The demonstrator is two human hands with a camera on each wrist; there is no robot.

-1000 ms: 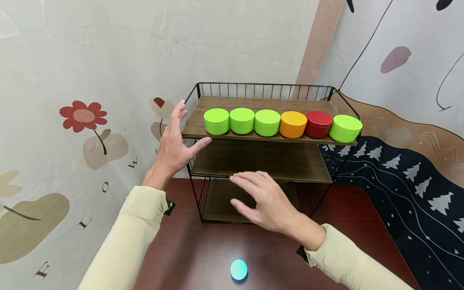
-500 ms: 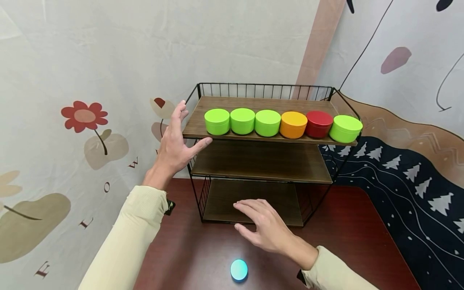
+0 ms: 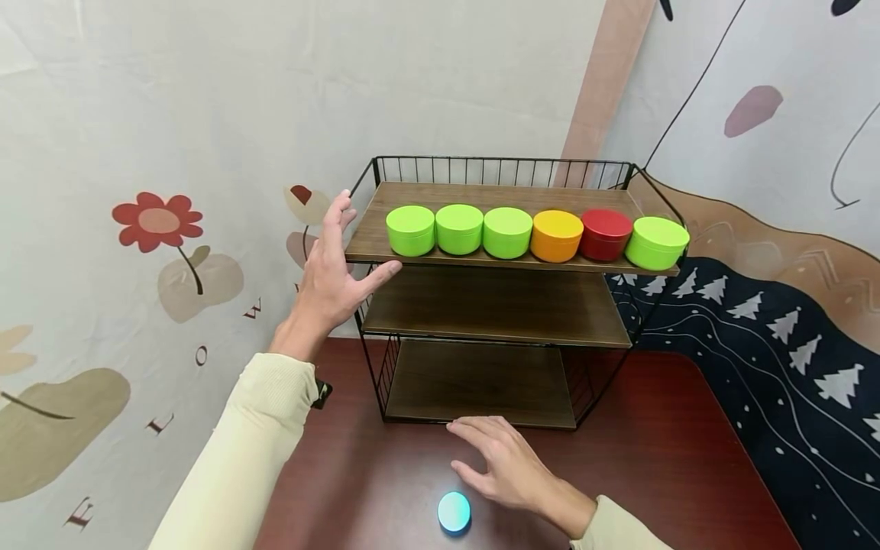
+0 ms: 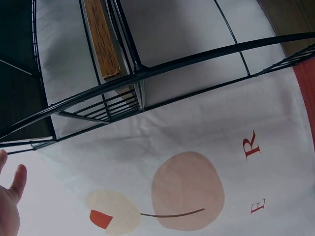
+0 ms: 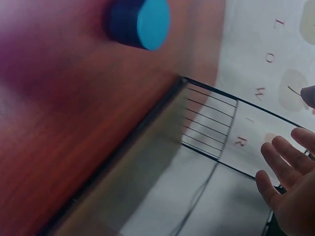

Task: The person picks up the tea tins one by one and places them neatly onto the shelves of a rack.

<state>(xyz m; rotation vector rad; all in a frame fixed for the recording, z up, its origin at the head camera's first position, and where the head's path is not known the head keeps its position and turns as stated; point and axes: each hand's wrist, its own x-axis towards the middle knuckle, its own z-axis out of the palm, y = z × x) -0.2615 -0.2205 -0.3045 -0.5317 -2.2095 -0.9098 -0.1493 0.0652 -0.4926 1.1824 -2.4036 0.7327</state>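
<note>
My left hand (image 3: 328,275) is at the left end of the top shelf, with its fingers extended upward and its thumb reaching across in front of the shelf's front corner. Over the dark red table, my right hand (image 3: 505,464) hovers palm down with loosely bent fingers, holding nothing. Just left of and below its thumb stands a small round blue tub (image 3: 454,512), which also shows in the right wrist view as a blue tub (image 5: 142,24) on the tabletop.
A black wire rack with wooden shelves (image 3: 495,302) stands against the wall cloth. On its top shelf's front edge sit several green tubs (image 3: 459,231), an orange tub (image 3: 555,238) and a red tub (image 3: 605,237). A patterned dark cloth (image 3: 756,367) borders the table (image 3: 653,458) at right.
My right hand has moved down and back from the front of the lower shelves toward the blue tub. The left hand and the tubs have stayed in place.
</note>
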